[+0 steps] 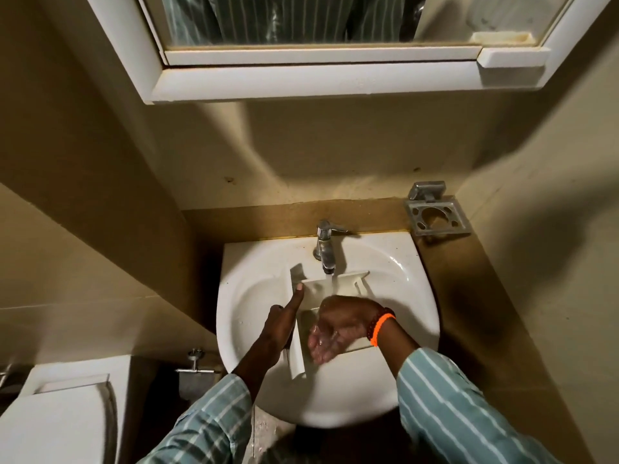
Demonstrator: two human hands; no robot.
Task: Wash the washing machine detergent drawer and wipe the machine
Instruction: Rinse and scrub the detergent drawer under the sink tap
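White drawer (348, 285) lies in sink (398, 296), tap (325, 247) at 12 running into it. Left hand (279, 324) grips its 9 o'clock wall; right hand (338, 326) open, wet, inside.

L hand (279, 324) holds drawer (348, 284) under tap (325, 247); R hand (335, 333) inside.

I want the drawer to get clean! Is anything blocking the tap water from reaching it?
Nothing visible does. Water from the tap falls straight into the drawer in the sink. The left hand holds its side; the right hand is nearer, beside the stream.
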